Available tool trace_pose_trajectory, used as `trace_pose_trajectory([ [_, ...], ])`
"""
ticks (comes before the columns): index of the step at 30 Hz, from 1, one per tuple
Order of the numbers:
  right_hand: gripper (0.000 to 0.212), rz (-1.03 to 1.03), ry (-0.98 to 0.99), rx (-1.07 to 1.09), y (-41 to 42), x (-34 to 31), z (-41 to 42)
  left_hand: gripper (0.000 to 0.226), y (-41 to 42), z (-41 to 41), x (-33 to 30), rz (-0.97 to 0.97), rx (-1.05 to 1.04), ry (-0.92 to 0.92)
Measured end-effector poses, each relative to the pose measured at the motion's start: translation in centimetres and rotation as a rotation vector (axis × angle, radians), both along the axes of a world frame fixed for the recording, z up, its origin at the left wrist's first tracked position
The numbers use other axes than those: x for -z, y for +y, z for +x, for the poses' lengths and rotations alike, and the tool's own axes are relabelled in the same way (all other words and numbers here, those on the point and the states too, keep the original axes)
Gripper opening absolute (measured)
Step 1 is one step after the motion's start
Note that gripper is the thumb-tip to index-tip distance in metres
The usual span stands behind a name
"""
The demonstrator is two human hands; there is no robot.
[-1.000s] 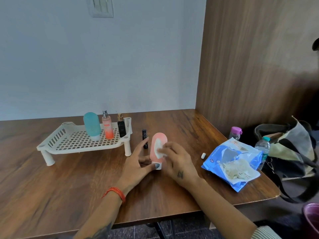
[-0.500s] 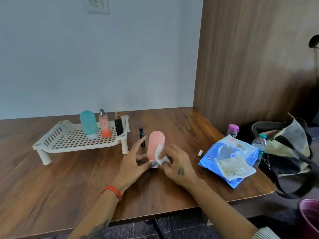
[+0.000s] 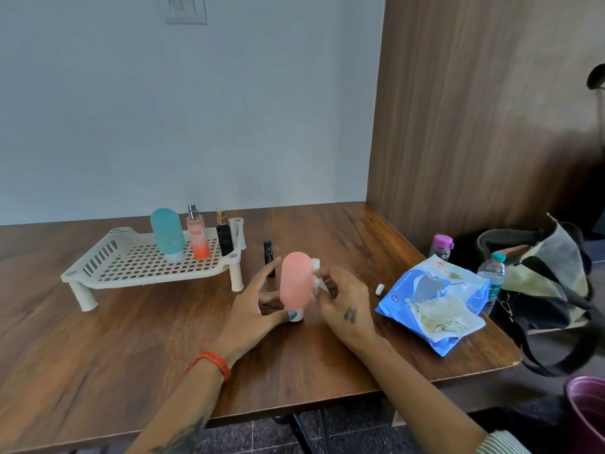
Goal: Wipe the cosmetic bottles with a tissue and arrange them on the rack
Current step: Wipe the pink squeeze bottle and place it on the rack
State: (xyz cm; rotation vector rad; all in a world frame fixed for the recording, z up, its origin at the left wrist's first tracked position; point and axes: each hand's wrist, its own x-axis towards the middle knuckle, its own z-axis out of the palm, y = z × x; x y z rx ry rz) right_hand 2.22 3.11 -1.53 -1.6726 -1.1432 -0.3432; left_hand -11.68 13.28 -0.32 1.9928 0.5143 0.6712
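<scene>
Black tube (image 3: 268, 257) stands between rack (image 3: 144, 273), hands.

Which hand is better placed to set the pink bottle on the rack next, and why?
Probably the left hand: it already steadies the pink bottle at its base and lies on the rack's side. The right hand is busy pinching the tissue.

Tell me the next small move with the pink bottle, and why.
Probably keep rubbing the tissue down the pink bottle, then lift it to the rack. The right hand presses the tissue on its right side only, the left hand steadies its base on the table, and three bottles already stand on the rack.
</scene>
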Motion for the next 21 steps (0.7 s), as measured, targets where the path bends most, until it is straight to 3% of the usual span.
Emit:
trace_pose_trajectory([
  [3,0.03,0.125,-0.014,0.033,0.2,-0.3,-0.2,0.092,0.1,0.1,0.1,-0.005,-0.025,-0.001],
  [11,0.011,-0.09,-0.08,-0.053,-0.7,-0.1,-0.1,0.088,0.2,0.2,0.1,-0.075,-0.049,-0.012],
  [14,0.016,0.026,-0.107,-0.068,-0.4,-0.3,-0.5,0.078,0.1,0.1,0.0,-0.122,-0.049,-0.053],
  [17,0.015,-0.054,-0.199,-0.145,-0.3,-0.2,-1.2,0.074,0.0,0.1,0.0,-0.163,-0.048,-0.105],
  [21,0.015,-0.14,-0.144,-0.207,-0.4,0.2,-0.9,0.074,0.3,0.0,0.2,-0.141,-0.056,-0.092],
])
